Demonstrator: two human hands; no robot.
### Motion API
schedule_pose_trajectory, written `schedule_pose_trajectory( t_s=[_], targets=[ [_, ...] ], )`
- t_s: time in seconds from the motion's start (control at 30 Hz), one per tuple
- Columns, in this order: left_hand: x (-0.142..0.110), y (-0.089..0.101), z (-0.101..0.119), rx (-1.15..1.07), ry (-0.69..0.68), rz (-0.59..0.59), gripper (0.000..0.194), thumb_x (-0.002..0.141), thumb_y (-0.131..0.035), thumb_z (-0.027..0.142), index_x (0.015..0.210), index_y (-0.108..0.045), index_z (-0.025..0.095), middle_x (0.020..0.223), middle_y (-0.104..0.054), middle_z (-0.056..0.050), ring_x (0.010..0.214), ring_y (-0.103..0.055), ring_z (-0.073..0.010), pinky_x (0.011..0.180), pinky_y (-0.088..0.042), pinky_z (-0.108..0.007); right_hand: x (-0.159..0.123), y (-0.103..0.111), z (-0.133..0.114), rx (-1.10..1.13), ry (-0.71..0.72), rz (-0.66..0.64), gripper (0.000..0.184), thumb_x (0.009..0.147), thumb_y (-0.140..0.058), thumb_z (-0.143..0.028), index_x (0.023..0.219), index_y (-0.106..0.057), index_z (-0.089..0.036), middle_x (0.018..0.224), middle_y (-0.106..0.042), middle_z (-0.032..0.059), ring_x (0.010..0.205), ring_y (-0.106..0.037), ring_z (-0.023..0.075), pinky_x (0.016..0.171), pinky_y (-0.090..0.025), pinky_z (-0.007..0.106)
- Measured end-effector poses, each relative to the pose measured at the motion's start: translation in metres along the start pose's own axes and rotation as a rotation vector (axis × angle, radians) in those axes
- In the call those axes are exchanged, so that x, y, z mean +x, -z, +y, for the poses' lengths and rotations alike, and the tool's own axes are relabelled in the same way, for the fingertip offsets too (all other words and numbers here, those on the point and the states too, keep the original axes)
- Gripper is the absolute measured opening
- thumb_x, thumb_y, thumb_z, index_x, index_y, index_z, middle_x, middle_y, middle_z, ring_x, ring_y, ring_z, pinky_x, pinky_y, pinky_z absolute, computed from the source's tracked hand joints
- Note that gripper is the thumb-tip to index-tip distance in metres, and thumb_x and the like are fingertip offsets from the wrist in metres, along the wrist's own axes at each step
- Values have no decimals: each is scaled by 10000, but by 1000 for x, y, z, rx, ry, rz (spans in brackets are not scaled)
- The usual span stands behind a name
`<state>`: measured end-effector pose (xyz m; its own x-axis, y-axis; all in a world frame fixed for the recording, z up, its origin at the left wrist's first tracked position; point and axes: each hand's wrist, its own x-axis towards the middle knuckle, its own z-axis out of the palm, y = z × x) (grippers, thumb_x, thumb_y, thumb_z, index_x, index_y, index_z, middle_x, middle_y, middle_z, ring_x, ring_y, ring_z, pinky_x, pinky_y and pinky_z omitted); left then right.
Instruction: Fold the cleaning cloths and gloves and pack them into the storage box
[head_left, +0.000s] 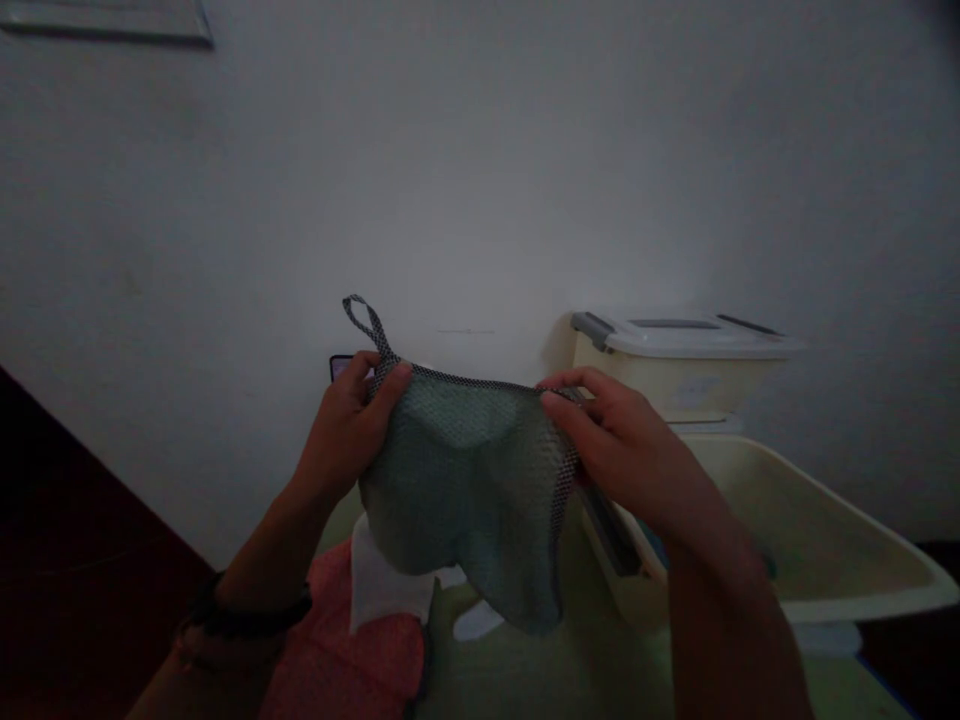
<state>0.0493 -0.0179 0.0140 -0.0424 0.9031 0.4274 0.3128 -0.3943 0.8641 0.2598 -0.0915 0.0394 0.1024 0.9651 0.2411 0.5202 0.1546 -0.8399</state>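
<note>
Left hand (pixel 367 405) pinches green cloth (pixel 465 490) at its 10 o'clock corner, below the loop (pixel 378 335) | green cloth hangs mid-view, probably stretched to keep its top edge straight | right hand (pixel 611 430) pinches its 2 o'clock corner | around it: red cloth (pixel 345 660) 7 o'clock, lidded box (pixel 667 385) 2 o'clock, basin (pixel 870 605) 3 o'clock, partly blocked by right forearm (pixel 727 610)

I grip a grey-green cloth (pixel 465 490) whose trim (pixel 562 485) is a dark-and-white check, its loop (pixel 375 330) matching. My wristband (pixel 244 612) is black. Lower left of centre lie a pinkish-red cloth (pixel 341 650) and a white cloth (pixel 386 590), over a dull green surface (pixel 525 685). At right, a cream basin (pixel 810 500); above it, a cream box (pixel 697 390) with a white lid (pixel 675 340) and grey latch (pixel 592 328).
</note>
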Motion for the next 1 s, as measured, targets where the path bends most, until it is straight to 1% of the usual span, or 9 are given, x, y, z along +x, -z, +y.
schedule_pose_trajectory(
  t_s=[0.13, 0.23, 0.37, 0.47, 0.57, 0.63, 0.73, 0.83, 1.0],
  targets=[
    [-9, -4, 11, -153, 13, -193, 220, 788, -615, 416, 840, -587, 204, 719, -623, 23, 656, -586, -144, 542, -445, -203, 2, -12, 0, 27, 32, -32, 140, 874, -505, -326, 940, -492, -203, 544, -536, -69, 410, -458, 74, 371, -303, 176],
    [-17, -7, 15, -176, 8, -283, 226, 777, -644, 414, 831, -600, 199, 747, -649, 17, 665, -607, -147, 555, -470, -208, 4, -21, 3, 114, 31, -28, 180, 849, -535, -341, 924, -419, -225, 610, -575, -65, 459, -509, 86, 406, -335, 185],
    [-24, -8, 17, -202, -5, -448, 242, 775, -657, 414, 866, -643, 189, 765, -693, -16, 723, -647, -190, 596, -510, -246, 5, -32, 4, 198, 102, -113, 190, 832, -553, -330, 884, -402, -228, 710, -579, -50, 534, -521, 93, 459, -361, 207],
    [-24, -5, 16, -266, -60, -549, 222, 798, -638, 377, 892, -698, 185, 853, -720, -50, 841, -661, -225, 736, -530, -293, 6, -31, 3, 243, 181, -156, 117, 867, -509, -315, 891, -453, -214, 701, -533, -51, 545, -465, 86, 469, -348, 211],
    [-21, -1, 16, -360, -119, -632, 241, 860, -555, 328, 964, -719, 186, 995, -710, -75, 953, -644, -241, 878, -505, -344, 7, -26, 5, 280, 254, -185, 122, 883, -502, -303, 907, -521, -185, 759, -553, -22, 652, -516, 103, 569, -421, 232],
    [-20, 1, 17, -348, -155, -624, 229, 868, -549, 299, 981, -717, 194, 983, -708, -68, 919, -650, -225, 847, -520, -326, 6, -22, 5, 316, 278, -231, 141, 888, -506, -303, 923, -546, -173, 811, -590, 1, 713, -549, 114, 623, -447, 244],
    [-21, 2, 19, -241, -224, -537, 166, 841, -602, 285, 938, -721, 220, 891, -708, -32, 816, -653, -180, 742, -537, -255, 3, -20, 5, 328, 255, -304, 228, 868, -549, -370, 993, -550, -180, 868, -628, 21, 748, -581, 131, 631, -464, 256],
    [-21, 0, 18, -147, -311, -515, 141, 821, -635, 272, 932, -719, 248, 947, -691, -19, 859, -641, -162, 734, -527, -217, 2, -23, 3, 244, 264, -308, 282, 833, -596, -414, 994, -563, -185, 904, -642, 37, 782, -595, 151, 659, -472, 273],
    [-14, 1, 12, 8, -385, -509, 130, 816, -636, 261, 927, -689, 223, 952, -646, -31, 854, -625, -158, 732, -521, -236, 5, -22, 4, 138, 312, -217, 89, 864, -530, -250, 913, -548, -177, 777, -590, -5, 694, -546, 121, 603, -428, 240]
  ],
)
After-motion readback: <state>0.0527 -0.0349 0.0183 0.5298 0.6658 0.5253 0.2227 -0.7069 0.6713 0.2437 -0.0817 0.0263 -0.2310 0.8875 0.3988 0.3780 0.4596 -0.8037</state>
